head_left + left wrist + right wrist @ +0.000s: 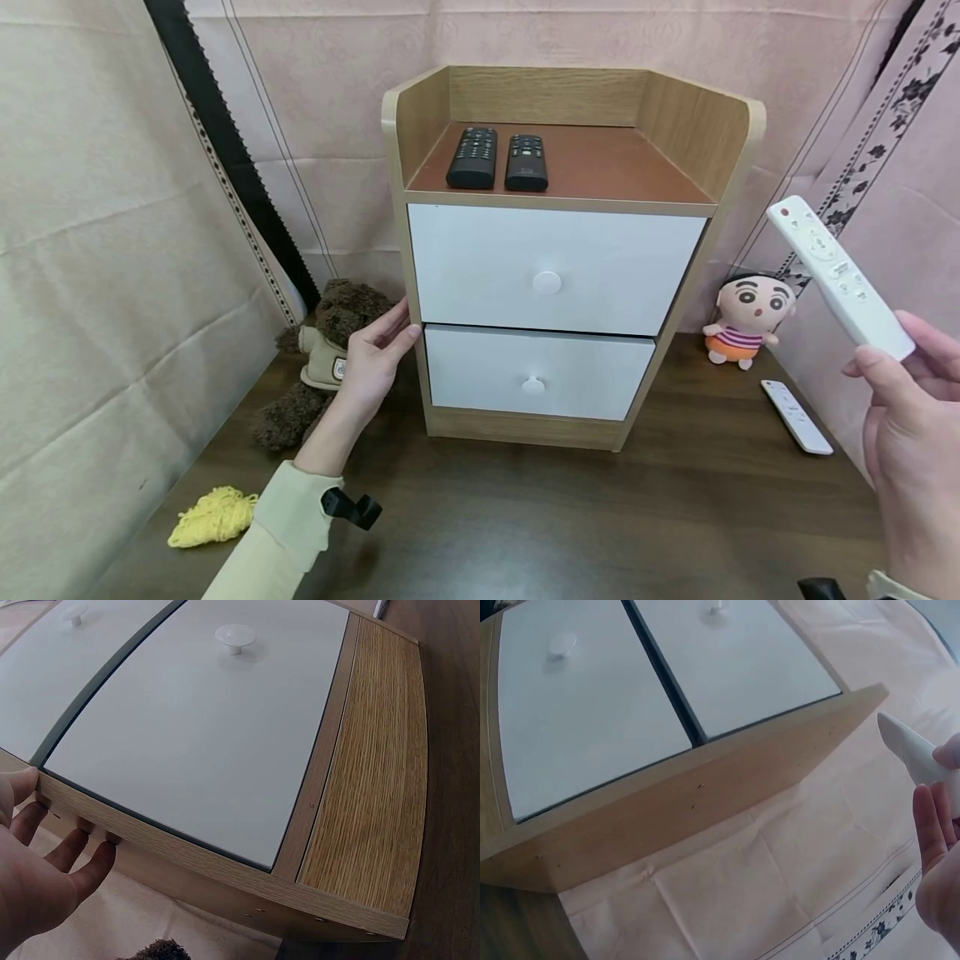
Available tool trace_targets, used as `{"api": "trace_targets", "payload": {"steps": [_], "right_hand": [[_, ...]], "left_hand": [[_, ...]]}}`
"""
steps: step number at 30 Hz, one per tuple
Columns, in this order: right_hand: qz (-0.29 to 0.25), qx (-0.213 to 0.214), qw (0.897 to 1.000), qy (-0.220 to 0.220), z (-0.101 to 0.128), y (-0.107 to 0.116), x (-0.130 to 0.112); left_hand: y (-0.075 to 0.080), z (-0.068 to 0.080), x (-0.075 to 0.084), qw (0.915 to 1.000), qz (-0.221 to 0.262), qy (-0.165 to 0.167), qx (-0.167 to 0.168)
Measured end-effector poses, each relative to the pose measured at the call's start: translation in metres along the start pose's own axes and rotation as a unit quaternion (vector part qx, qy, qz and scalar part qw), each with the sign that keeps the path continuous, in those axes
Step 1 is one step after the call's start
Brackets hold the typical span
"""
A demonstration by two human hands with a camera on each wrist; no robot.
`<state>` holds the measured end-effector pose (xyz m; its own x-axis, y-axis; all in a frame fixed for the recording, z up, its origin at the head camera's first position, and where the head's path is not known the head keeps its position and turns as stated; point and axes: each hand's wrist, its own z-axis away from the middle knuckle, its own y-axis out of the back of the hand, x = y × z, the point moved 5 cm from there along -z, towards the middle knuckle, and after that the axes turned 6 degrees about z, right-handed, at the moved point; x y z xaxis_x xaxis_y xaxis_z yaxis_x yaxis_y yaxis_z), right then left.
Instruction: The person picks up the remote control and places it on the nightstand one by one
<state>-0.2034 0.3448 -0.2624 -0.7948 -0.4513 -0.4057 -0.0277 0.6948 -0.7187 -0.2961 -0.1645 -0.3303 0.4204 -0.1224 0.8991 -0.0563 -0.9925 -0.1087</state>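
White remote [840, 279] is in your right hand [918, 408], pinched near its lower end between thumb and fingers, buttons showing, far end angled up and toward the cabinet [522, 423]. You hold it in the air to the right of the cabinet, well apart from it, above the second white remote [797, 417], which lies on the desk [562, 517]. Your right forearm comes up from the lower right corner of the head view.

Your left hand [372, 354] is reached forward, relaxed rather than clenched: the fingertips rest on the cabinet's outer left side and the thumb is at its front edge, near the gap between the upper drawer [487, 258] and the lower drawer [487, 367]. Both drawers look closed.

This reads as a carrying step, with the left hand steadying the cabinet. Two black remotes, one on the left [474, 158] and one on the right [527, 164], lie side by side on the top shelf [592, 162], so the next move probably calls for lifting yours over the right side panel and laying it flat beside them. Watch that the tip doesn't catch the panel.

Farther out, a doll [750, 312] sits behind the second white remote, and a teddy bear [348, 317] is beyond your left wrist.
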Motion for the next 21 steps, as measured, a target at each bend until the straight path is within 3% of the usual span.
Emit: {"api": "trace_targets", "payload": {"steps": [3,11,18,21], "right_hand": [[0.011,-0.014,1.0,0.004,0.0,-0.007,-0.001],[0.099,-0.067,0.993,0.02,-0.001,-0.039,-0.001],[0.072,-0.093,0.993,0.016,-0.005,-0.065,0.01],[0.109,-0.086,0.99,0.01,-0.006,-0.077,0.015]], "left_hand": [[0.0,0.0,0.0,1.0,-0.003,-0.002,0.0],[0.001,0.0,0.0,1.0,-0.003,-0.004,-0.002],[0.0,0.0,0.0,1.0,0.003,-0.004,-0.004],[0.0,0.001,0.0,1.0,0.003,-0.004,-0.003]]}}
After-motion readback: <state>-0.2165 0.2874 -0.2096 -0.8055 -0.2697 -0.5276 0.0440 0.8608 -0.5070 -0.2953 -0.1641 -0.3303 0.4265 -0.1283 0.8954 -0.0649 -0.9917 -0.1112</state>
